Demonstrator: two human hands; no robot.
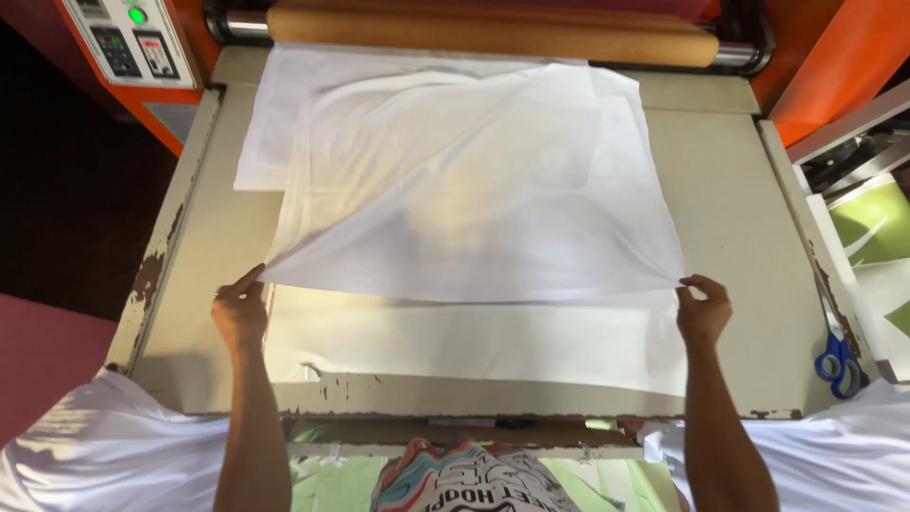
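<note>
At the far left edge of the frame a dark floor runs down to a heap of white cloth (104, 446) in the lower left corner. In the upper left sits the machine's control panel (128, 38), grey with a green button, set in an orange housing. Just right of it begins the table (730, 190), a beige feed bed with chipped paint along its left and near edges.

The left hand (239, 313) is at the lower left of the table, closed in a pinch on the near left corner of a thin white fabric sheet (474, 199). The sheet is lifted off the table along its near edge and sags in the middle, while its far part lies flat toward the top of the frame. Under it a white paper sheet (474, 341) lies on the table, showing below the lifted edge and again at the upper left.

Across the top centre runs a tan roller (493, 33) on a metal shaft.

At the lower centre, below the table's edge, a printed garment (474, 484) is visible.

The right hand (703, 308) is at the lower right of the table, fingers pinched shut on the near right corner of the fabric sheet. Further right, blue-handled scissors (838, 356) lie on the table's right rim, with green and white printed pieces (877, 228) beyond them and more white cloth in the lower right corner.
</note>
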